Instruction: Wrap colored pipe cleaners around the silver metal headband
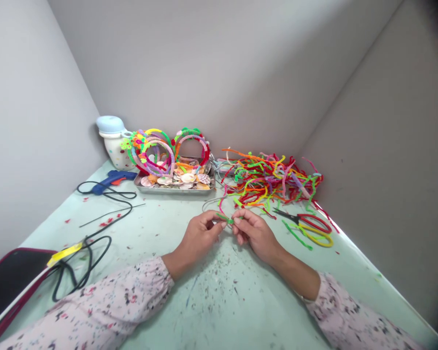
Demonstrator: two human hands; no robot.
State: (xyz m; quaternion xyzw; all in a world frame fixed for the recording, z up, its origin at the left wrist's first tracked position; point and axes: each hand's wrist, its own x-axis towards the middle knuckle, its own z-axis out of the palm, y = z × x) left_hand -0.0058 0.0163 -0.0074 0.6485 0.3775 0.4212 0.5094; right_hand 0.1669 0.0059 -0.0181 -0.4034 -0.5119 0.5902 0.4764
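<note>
Over the middle of the table, my left hand [201, 236] and my right hand [254, 232] meet at the fingertips. Between them is a short green pipe cleaner [230, 221], bent or twisted in the middle. Thumb and forefinger of each hand pinch it from either side. A pink pipe cleaner [222, 203] lies just beyond the fingers. To the right of my right hand are scissors [314, 227] with red and yellow handles, blades spread. A loose green pipe cleaner [297, 235] lies beside them.
A heap of colourful pipe cleaners [273, 180] lies back right. Behind my hands, a metal tray [175, 191] holds shells, with wrapped headbands [156, 155] standing on it. A blue glue gun [113, 181], black cable [91, 262], lidded white cup [115, 148] and dark red-edged object [14, 277] are left.
</note>
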